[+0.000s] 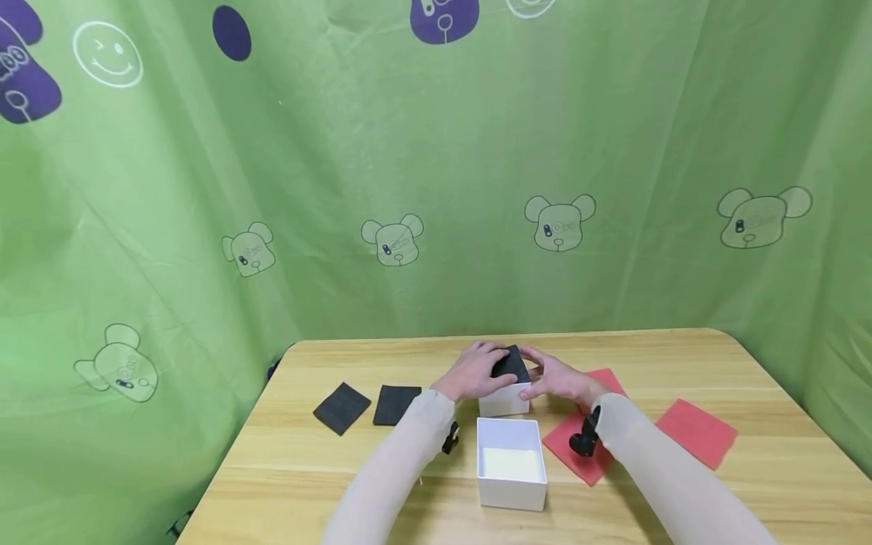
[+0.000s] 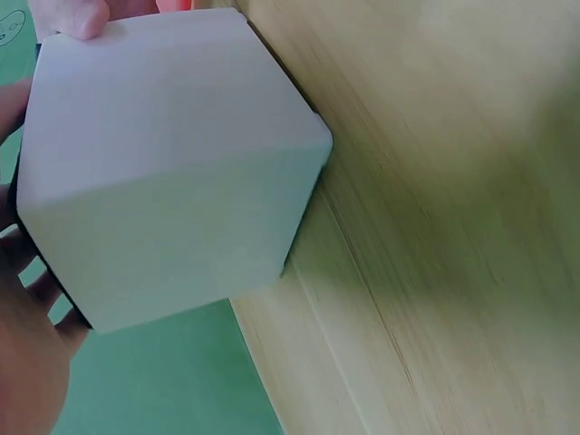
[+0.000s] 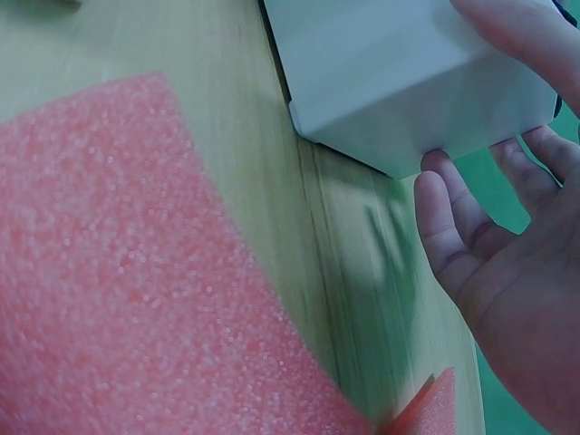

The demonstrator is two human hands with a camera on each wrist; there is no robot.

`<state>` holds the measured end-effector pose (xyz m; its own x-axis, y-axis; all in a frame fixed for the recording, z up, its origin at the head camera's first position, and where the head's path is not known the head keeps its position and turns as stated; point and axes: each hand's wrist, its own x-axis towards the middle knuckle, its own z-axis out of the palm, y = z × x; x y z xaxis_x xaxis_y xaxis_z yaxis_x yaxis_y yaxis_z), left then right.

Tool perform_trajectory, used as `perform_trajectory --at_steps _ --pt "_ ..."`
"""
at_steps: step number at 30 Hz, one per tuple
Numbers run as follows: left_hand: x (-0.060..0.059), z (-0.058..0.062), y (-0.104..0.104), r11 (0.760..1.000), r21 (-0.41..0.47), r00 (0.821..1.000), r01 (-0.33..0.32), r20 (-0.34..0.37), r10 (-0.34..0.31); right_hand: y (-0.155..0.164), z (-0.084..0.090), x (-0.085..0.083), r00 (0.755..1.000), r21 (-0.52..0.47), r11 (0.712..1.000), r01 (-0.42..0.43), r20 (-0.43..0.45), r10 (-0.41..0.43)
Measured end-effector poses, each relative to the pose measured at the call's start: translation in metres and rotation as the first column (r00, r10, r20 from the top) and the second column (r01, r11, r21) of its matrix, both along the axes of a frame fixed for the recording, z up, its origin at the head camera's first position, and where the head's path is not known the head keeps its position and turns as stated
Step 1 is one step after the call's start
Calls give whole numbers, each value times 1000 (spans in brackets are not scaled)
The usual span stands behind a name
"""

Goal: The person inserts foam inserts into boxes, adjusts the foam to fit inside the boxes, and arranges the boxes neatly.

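Both hands cup a small white box (image 1: 505, 399) capped with black foam (image 1: 511, 365) mid-desk: the left hand (image 1: 472, 371) curls over its 9 o'clock side, the right hand (image 1: 560, 380) at 3 o'clock. An open white box (image 1: 511, 463) sits just at 6 o'clock, a red foam sheet (image 1: 584, 446) under the right wrist.

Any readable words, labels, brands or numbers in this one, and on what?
None can be read. The two white boxes, the black foam squares and the red foam sheets carry no print. The green backdrop shows only bear and smiley-face drawings, no letters or numbers.
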<state>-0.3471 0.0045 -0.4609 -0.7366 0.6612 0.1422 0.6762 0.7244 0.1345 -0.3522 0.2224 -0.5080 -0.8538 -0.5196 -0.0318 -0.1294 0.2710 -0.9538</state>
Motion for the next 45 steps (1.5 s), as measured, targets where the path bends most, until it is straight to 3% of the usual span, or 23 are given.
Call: perform_trajectory --at_steps 17,30,35,45 --pt "-4 -4 4 999 34 1000 7 -12 -7 -1 1 1 1000 -18 1000 -4 8 4" --pt "-4 -3 6 1000 -24 999 -1 -50 0 -4 2 0 1000 -9 1000 -8 2 8" --pt "-3 -2 2 1000 -15 1000 1 -10 -1 -3 0 0 1000 -5 1000 -7 13 7" --pt "-5 -1 -24 995 93 998 -40 46 35 0 2 1 1000 -42 999 -1 19 2"
